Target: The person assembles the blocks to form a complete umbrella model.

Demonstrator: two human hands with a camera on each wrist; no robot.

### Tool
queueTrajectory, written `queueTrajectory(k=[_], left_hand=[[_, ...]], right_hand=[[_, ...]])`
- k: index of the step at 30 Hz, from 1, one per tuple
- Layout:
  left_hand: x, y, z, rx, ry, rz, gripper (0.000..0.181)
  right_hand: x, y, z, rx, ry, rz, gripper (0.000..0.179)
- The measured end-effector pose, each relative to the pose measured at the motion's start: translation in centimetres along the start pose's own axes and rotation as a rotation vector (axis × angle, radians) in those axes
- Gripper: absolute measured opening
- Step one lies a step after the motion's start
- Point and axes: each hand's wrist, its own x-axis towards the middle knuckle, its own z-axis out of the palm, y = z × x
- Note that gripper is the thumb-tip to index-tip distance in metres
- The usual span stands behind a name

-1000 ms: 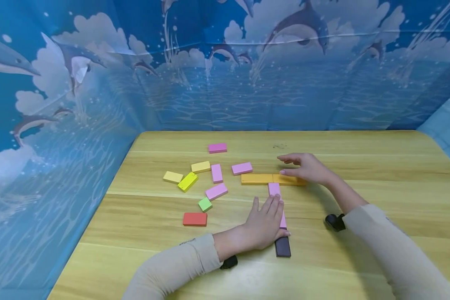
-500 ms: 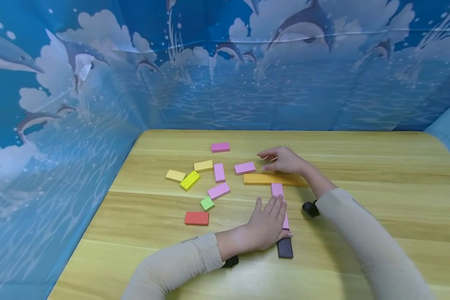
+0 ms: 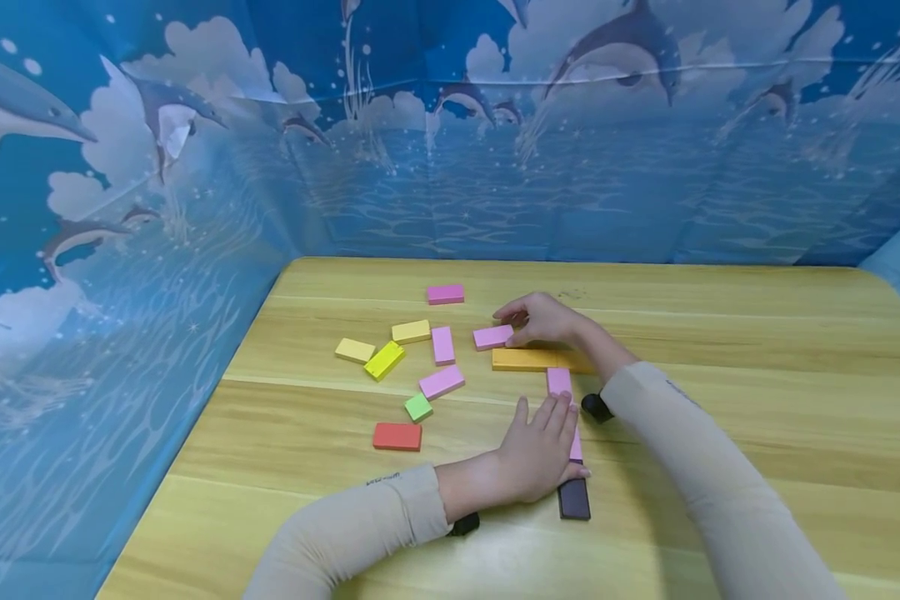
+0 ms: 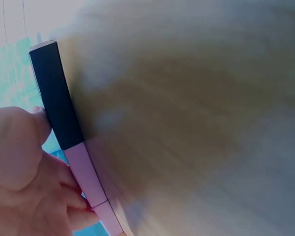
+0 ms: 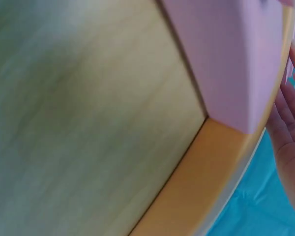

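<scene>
My left hand (image 3: 540,454) lies with straight fingers along a line of pink blocks (image 3: 558,381), covering part of it. Its thumb reaches over the dark block (image 3: 574,502) at the line's near end. In the left wrist view, that black block (image 4: 56,98) meets the pink blocks (image 4: 86,172) end to end. Across the far end runs an orange strip (image 3: 521,360), its right part under my right forearm. Beyond the strip, my right hand (image 3: 543,321) arches at a separate pink block (image 3: 489,337), thumb at its right corner and fingers behind it, apart from it.
Several loose blocks lie left of the hands: a red one (image 3: 397,437), a small green one (image 3: 418,407), a bright yellow one (image 3: 385,361), pale yellow ones (image 3: 411,331) and more pink ones (image 3: 442,382). Behind the wooden table (image 3: 757,375) hangs a blue dolphin-print curtain (image 3: 450,183).
My right hand has moved left from above the orange strip's right end to the separate pink block. The left hand has stayed on the line of blocks.
</scene>
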Motion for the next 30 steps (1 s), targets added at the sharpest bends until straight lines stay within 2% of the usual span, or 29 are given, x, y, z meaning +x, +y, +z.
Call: queueTrajectory(k=[6,11,19,30], left_hand=[[0.0,0.1,-0.1,0.010,0.009,0.004,0.073],[-0.1,0.0,-0.1,0.027,0.029,0.005,0.073],[0.1,0.0,0.0,0.014,0.000,-0.001,0.074],[0.0,0.0,-0.1,0.029,0.009,-0.001,0.074]], right_hand=[[0.2,-0.2,0.1,-0.062,0.000,-0.029,0.037],[0.0,-0.2,-0.2,-0.097,0.019,-0.008,0.034],[-0.7,0.9,-1.2,-0.099,0.052,0.036,0.035],[-2.3,1.9,-2.6,-0.107,0.104,0.049,0.033]])
